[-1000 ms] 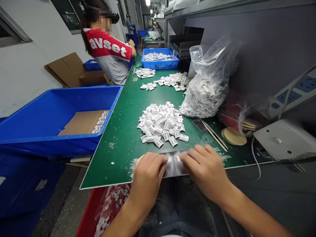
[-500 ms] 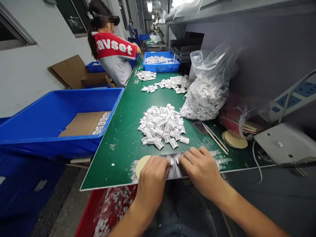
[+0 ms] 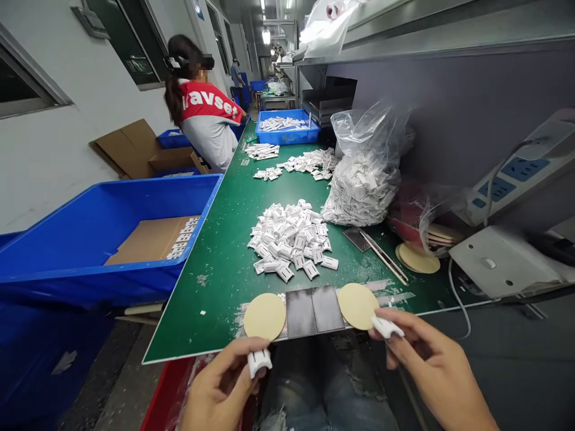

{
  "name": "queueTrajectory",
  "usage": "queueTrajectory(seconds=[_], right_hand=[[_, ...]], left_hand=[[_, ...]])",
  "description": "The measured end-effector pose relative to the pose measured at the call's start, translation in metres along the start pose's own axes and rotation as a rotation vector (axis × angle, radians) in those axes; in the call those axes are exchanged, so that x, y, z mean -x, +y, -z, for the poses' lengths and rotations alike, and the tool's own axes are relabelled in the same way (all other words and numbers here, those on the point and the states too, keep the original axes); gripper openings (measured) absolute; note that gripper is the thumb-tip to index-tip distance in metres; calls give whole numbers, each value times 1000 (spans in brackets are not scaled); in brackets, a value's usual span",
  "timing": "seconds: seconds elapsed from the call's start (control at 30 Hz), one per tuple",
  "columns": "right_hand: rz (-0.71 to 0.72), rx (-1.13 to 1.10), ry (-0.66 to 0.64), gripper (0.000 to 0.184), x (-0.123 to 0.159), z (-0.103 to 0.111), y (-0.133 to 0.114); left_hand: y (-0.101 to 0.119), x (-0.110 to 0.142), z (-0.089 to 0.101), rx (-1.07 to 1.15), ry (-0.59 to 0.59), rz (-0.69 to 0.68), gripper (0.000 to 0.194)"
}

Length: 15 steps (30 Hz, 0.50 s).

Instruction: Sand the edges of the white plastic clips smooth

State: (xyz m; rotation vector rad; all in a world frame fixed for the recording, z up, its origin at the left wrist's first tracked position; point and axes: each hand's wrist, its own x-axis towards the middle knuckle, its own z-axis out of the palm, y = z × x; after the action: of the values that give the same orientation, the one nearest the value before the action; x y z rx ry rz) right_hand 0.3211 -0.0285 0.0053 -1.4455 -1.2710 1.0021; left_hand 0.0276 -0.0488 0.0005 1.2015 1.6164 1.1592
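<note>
Between the thumb and fingers of my left hand (image 3: 224, 383) is a small white plastic part (image 3: 259, 362) with slots, just in front of the table edge. My right hand (image 3: 431, 359) pinches another white plastic part (image 3: 387, 327) beside the right round disc. Along the front edge lie two dark rectangular abrasive-looking sheets (image 3: 300, 314), flanked by a pale yellow disc (image 3: 265, 316) on the left and a second yellow disc (image 3: 358, 305) on the right. Behind them a heap of similar white parts (image 3: 290, 236) rests on the green tabletop (image 3: 215, 239).
Tweezers (image 3: 384, 257) lie right of the heap, near a clear bag (image 3: 359, 185) full of white parts. A blue tub (image 3: 108, 263) stands at the left. Farther back are a blue tray (image 3: 287, 136) and a co-worker (image 3: 202, 114). A power strip (image 3: 516, 173) is at right.
Both hands have lifted off the sheets and drawn apart toward me, showing the white parts they hold. The two discs and both sheets are now uncovered. The camera view has tilted slightly up.
</note>
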Motion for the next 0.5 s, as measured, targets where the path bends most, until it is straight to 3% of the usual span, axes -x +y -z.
queueTrajectory(seconds=[0.1,0.2,0.3,0.4,0.5], right_hand=[[-182,-472,-89,41,-12,-1,-10],[-303,-630,-99,34,-18,-2,-11],[-369,-452,-97,42,-22,0,-4],[-261,-214,-95,58,-27,6,2],[-143,23,-144,50,-34,14,-2]], left_hand=[[6,-9,-1,249,77,64,44],[1,-19,4,341,122,47,44],[-5,-28,9,142,138,48,41],[-8,-33,13,71,85,41,53],[-8,-37,17,57,15,34,44]])
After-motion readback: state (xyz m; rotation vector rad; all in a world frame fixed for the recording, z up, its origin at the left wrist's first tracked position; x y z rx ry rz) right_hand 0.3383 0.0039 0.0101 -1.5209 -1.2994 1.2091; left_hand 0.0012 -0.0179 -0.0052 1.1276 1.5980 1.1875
